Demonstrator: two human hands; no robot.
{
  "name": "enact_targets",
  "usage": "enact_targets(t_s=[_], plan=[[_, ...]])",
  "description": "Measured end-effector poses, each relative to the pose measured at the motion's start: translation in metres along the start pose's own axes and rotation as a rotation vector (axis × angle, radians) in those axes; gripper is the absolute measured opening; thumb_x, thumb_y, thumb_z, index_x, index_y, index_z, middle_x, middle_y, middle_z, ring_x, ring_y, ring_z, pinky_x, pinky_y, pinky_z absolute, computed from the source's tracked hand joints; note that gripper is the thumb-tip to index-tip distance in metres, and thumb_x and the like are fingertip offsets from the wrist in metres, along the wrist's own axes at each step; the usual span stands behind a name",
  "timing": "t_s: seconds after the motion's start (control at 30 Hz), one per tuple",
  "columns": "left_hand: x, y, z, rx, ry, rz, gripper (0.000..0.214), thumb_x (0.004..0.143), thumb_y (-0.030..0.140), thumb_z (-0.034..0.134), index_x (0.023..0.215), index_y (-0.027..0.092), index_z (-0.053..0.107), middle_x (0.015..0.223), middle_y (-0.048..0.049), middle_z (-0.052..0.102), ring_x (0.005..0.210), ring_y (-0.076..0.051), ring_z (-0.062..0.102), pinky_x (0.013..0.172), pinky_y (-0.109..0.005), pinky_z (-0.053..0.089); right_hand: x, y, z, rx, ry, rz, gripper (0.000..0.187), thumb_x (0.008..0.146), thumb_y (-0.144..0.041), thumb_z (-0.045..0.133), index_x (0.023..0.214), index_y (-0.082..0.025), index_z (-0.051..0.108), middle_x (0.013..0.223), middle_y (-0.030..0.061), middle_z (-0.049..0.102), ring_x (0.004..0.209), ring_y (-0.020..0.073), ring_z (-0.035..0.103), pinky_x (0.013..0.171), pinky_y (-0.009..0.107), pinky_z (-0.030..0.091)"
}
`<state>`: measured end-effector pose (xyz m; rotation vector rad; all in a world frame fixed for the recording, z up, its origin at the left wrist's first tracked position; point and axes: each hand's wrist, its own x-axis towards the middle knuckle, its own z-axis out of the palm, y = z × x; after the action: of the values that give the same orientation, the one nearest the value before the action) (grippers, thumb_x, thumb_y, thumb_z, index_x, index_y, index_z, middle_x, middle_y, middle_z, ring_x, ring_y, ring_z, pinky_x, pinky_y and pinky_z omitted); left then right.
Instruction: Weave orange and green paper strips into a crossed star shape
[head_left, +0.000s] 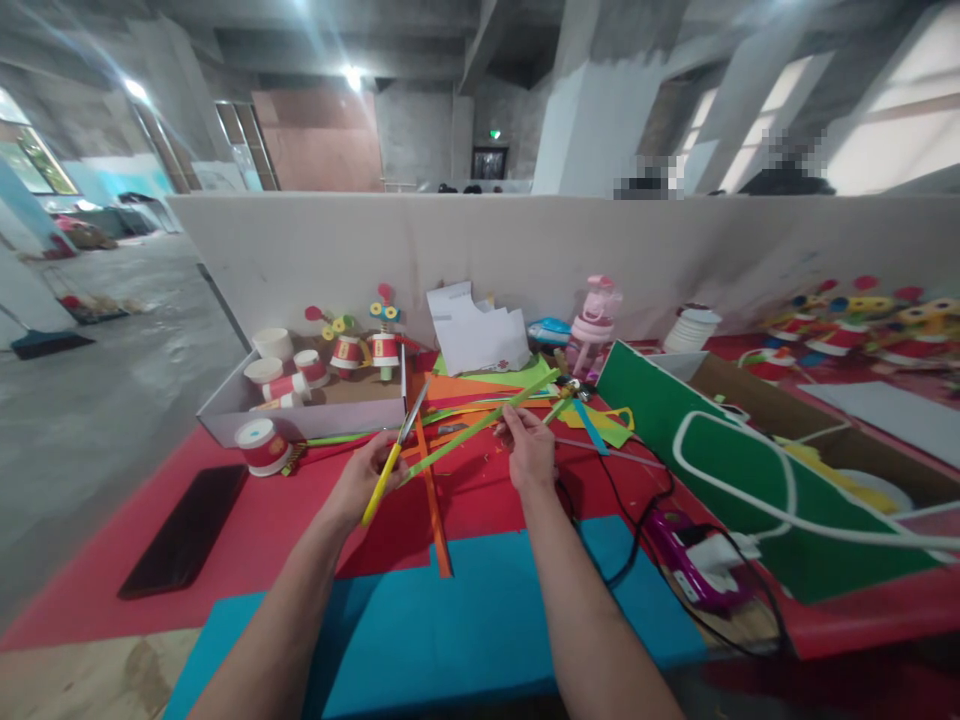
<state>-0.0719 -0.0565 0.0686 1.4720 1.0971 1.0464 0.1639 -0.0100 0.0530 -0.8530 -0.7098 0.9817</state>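
My left hand [365,478] is closed around yellow-handled scissors [384,482], their blades pointing up and away. The near end of a light green paper strip [469,432] also meets the fingers of that hand. Pinched fingers of my right hand [531,447] hold the strip farther along, and it slants up to the right. Below it an orange paper strip [435,510] lies on the red table covering. Beyond both hands spreads a pile of coloured paper, including orange sheets [450,392].
A shallow box [322,420] with paper cups and cup figures stands at left, near a dark phone [186,530]. To the right are a green-sided box [720,490], a white cable and a purple power strip [694,565]. Blue sheeting [442,630] covers the front edge.
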Motion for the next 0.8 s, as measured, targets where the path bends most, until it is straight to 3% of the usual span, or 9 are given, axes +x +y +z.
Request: enact_targets(t_s=[0.13, 0.47, 0.7, 0.8], plan=[[0.001, -0.001, -0.005, 0.024, -0.009, 0.010, 0.052, 0.063, 0.030, 0.075, 0.110, 0.017, 0.056, 0.072, 0.0009, 0.057, 0.066, -0.013, 0.054, 0.063, -0.025, 0.042, 0.004, -0.001, -0.004, 0.056, 0.052, 0.010, 0.033, 0.058, -0.046, 0.079, 0.071, -0.019, 0.064, 0.051, -0.0062, 0.056, 0.046, 0.0084, 0.051, 0.049, 0.022, 0.044], [-0.001, 0.007, -0.026, 0.164, 0.008, 0.001, 0.051, 0.064, 0.030, 0.072, 0.111, 0.017, 0.058, 0.072, -0.0002, 0.059, 0.066, -0.015, 0.054, 0.061, -0.024, 0.042, 0.006, -0.001, -0.006, 0.104, 0.104, -0.012, 0.034, 0.060, -0.046, 0.079, 0.071, -0.018, 0.064, 0.051, -0.0063, 0.055, 0.047, 0.0068, 0.050, 0.049, 0.019, 0.044], [0.002, -0.005, -0.047, 0.302, 0.001, 0.036, 0.054, 0.066, 0.025, 0.068, 0.118, 0.017, 0.057, 0.069, 0.0014, 0.057, 0.063, -0.014, 0.052, 0.058, -0.023, 0.040, 0.008, -0.003, -0.008, 0.143, 0.137, -0.022, 0.034, 0.062, -0.046, 0.078, 0.075, -0.018, 0.064, 0.051, -0.0067, 0.053, 0.047, 0.0073, 0.050, 0.049, 0.020, 0.045], [0.004, -0.008, -0.046, 0.329, 0.002, 0.046, 0.053, 0.068, 0.026, 0.066, 0.119, 0.016, 0.057, 0.069, 0.0013, 0.058, 0.065, -0.014, 0.053, 0.061, -0.024, 0.042, 0.000, -0.005, -0.001, 0.176, 0.039, 0.010, 0.034, 0.064, -0.046, 0.077, 0.082, -0.019, 0.065, 0.060, -0.0053, 0.061, 0.049, 0.0061, 0.051, 0.049, 0.018, 0.044]])
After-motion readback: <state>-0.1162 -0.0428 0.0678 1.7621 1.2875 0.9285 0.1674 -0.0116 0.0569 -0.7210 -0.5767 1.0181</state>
